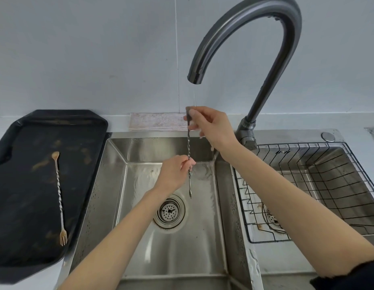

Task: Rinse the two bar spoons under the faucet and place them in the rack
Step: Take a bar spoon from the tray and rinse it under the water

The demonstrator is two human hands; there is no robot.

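Two twisted-stem metal bar spoons: one [189, 155] held under the faucet, one soiled [59, 197] on the black tray, left. Two steel sink basins [119, 185], two round drain strainers [169, 210]. One curved grey faucet [265, 49], one black rectangular tray [18, 143], one black wire rack [307, 185], one folded pale cloth [156, 122].

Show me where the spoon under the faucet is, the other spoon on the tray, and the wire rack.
held bar spoon [189, 147], head view, twisted stem between the hands
second bar spoon [58, 189], head view, mid-stem, lying on the black tray
wire rack [303, 145], head view, back rim wire

spoon [58, 197] on tray [18, 243], left of sink [117, 185]
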